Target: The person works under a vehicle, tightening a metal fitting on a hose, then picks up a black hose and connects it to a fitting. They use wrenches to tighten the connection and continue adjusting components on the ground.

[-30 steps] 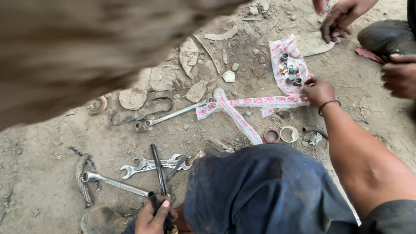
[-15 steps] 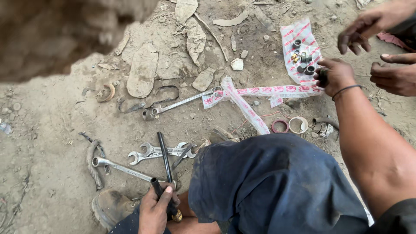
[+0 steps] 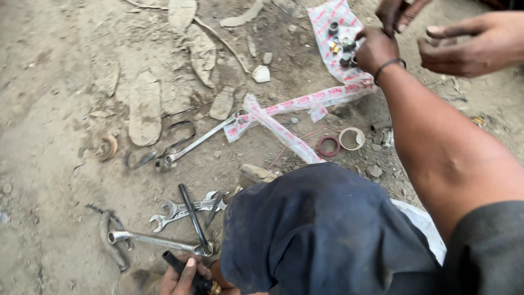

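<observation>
My left hand (image 3: pixel 183 276) is at the bottom edge, shut around a black-handled tool (image 3: pixel 180 265) with a brass-coloured collar. It lies just below a socket wrench (image 3: pixel 155 240) and a black rod (image 3: pixel 191 216). My right hand (image 3: pixel 374 49) reaches far forward, its fingers curled over several small metal parts (image 3: pixel 335 41). They lie on a white-and-red plastic sheet (image 3: pixel 327 19). The back of the hand hides the fingertips. A dark band is around that wrist. My knee in dark blue cloth (image 3: pixel 327 229) fills the lower middle.
Another person's two hands (image 3: pixel 464 41) hover at the top right. On the dirt lie crossed spanners (image 3: pixel 180 210), a long spanner (image 3: pixel 199 139), a red ring (image 3: pixel 329 146), a pale ring (image 3: pixel 352 138), a twisted plastic strip (image 3: pixel 284 131), stones and a worn shoe sole (image 3: pixel 144 106).
The view has swung, and the blurred brown mass at the upper left is gone. My right hand moved up the sheet onto the metal parts. My left hand kept its tool.
</observation>
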